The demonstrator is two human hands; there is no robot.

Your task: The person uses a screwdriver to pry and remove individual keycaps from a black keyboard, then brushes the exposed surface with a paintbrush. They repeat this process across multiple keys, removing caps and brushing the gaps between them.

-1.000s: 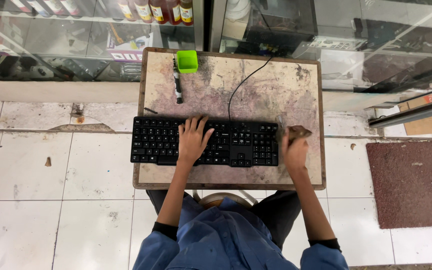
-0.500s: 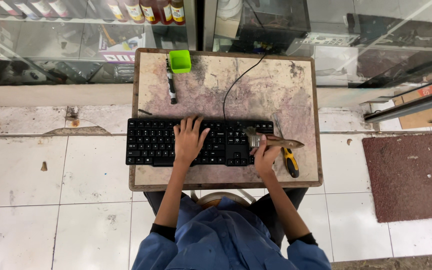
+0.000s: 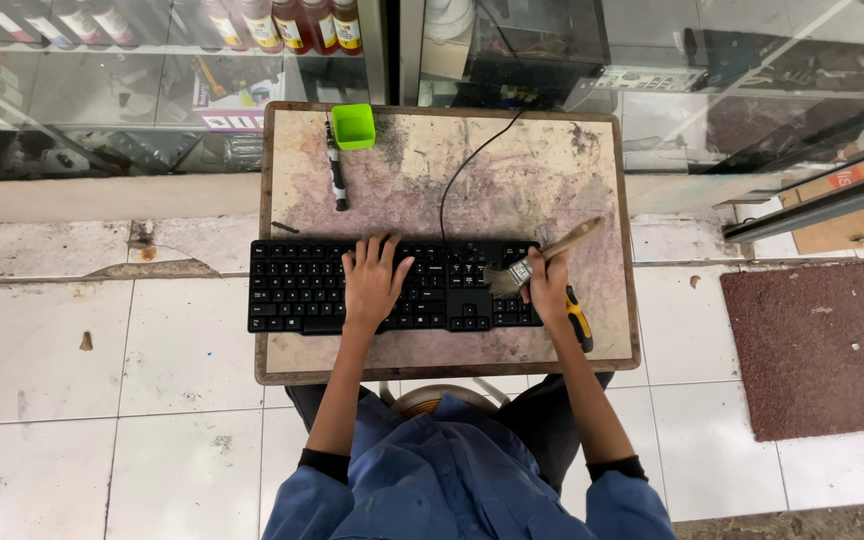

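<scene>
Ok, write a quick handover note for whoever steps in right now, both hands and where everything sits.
Left hand: flat on the black keyboard, steadying it.
Right hand: grips a wooden-handled paintbrush, bristles at the keyboard's right end.
Keyboard lies across the small worn table, cable running to the back.
Yellow-handled tool beside the right hand; green cup and pen-like tool at the back left.
How far the brushing has got cannot be told.

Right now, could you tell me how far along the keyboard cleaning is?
Set up: the keyboard lies flat on the table, steadied by the left hand. In hand: the right hand holds a brush, bristles at the right-hand keys. Left: the other keys; whether any are already brushed, I cannot tell.
</scene>
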